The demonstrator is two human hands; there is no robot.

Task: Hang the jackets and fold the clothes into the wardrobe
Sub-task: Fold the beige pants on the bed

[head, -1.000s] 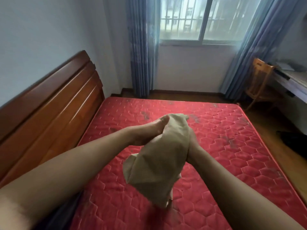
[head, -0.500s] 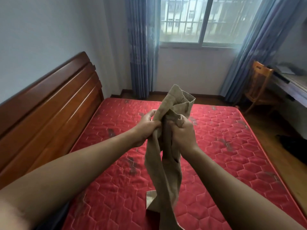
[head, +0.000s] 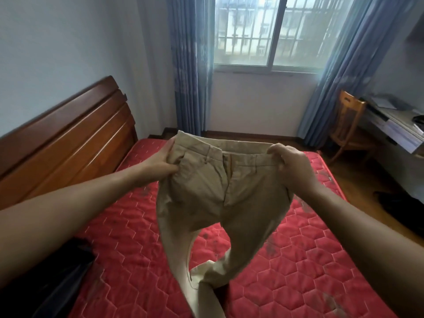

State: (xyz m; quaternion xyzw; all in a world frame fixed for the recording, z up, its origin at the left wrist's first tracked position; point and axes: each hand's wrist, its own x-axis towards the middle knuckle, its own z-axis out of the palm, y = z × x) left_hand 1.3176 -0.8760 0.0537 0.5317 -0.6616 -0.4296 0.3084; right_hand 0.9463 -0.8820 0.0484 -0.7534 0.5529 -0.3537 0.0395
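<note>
So we've got the beige trousers held up by the waistband over the red bed, front facing us, and the fly looks open. Our left hand grips the left corner of the waistband. Our right hand has its fingers curled over the top edge on the other side, so both are closed on the cloth. What bugs us is lower down. The two legs hang loose and look crossed over each other near the bottom, and we can't tell whether the hems touch the mattress. If we lay them down like that, the twist probably gets folded in and we end up with a lumpy, creased bundle. The right-hand hold is only on the very edge, so a hard shake to straighten the legs could pull it free and drop that side. There's also a dark piece of clothing at the near left corner of the bed that'd be easy to snag or bury. The wardrobe isn't in view, so we'd guess there's a carry ahead, and a sloppy fold would fall open on the way.
</note>
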